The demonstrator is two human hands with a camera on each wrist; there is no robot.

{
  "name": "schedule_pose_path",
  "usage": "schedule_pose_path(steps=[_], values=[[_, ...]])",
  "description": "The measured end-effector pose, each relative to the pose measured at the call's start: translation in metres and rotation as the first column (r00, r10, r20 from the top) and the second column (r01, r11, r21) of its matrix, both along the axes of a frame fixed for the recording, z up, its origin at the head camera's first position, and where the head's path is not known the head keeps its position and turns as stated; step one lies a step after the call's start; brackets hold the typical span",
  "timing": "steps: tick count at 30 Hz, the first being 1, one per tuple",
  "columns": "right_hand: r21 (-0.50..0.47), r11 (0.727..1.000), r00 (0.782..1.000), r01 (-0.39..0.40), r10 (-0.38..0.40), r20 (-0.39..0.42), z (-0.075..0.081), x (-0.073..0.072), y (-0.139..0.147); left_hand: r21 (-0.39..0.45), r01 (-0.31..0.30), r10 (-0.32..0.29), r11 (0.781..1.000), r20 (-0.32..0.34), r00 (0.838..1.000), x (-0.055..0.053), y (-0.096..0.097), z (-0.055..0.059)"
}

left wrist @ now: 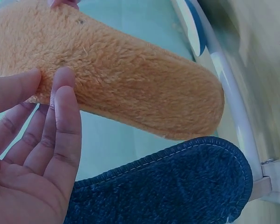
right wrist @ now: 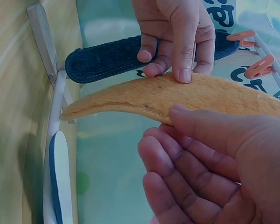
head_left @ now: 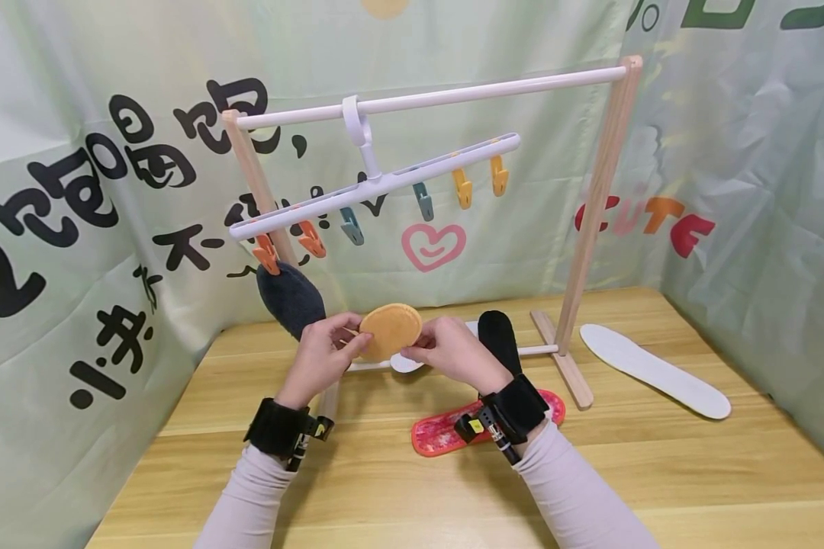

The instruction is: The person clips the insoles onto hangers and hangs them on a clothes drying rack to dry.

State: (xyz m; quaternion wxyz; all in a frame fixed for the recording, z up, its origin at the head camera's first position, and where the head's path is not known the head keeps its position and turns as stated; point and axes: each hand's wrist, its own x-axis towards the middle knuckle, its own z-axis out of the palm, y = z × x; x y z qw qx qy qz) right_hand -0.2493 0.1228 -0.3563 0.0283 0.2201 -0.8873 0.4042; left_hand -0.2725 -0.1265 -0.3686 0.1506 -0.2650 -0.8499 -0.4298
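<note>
A fuzzy orange insole [head_left: 393,329] is held up between both hands under the hanger. My left hand [head_left: 321,357] pinches its left edge between thumb and fingers. At the opposite edge, my right hand [head_left: 458,352] pinches it the same way. The right wrist view shows the insole [right wrist: 130,95] bowed along its length. Beside my left hand hangs a dark blue insole [head_left: 288,293], gripped at its top by an orange clip [head_left: 265,254] on the white hanger [head_left: 412,177].
The hanger hooks over the rail [head_left: 467,93] of a wooden stand [head_left: 593,206]; its other clips include a teal one [head_left: 422,201] and a yellow one [head_left: 499,177]. On the table [head_left: 357,488] lie a white insole [head_left: 652,371], a red one [head_left: 439,435] and a black one [head_left: 497,335].
</note>
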Motion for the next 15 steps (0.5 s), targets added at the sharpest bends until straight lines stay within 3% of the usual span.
schedule_pose_path(steps=[15], values=[[-0.021, 1.0, 0.998, 0.019, -0.02, -0.058, 0.0033, 0.0028, -0.0012, 0.031, 0.022, -0.023, 0.999, 0.029, 0.999, 0.0022, -0.0026, 0.0024]])
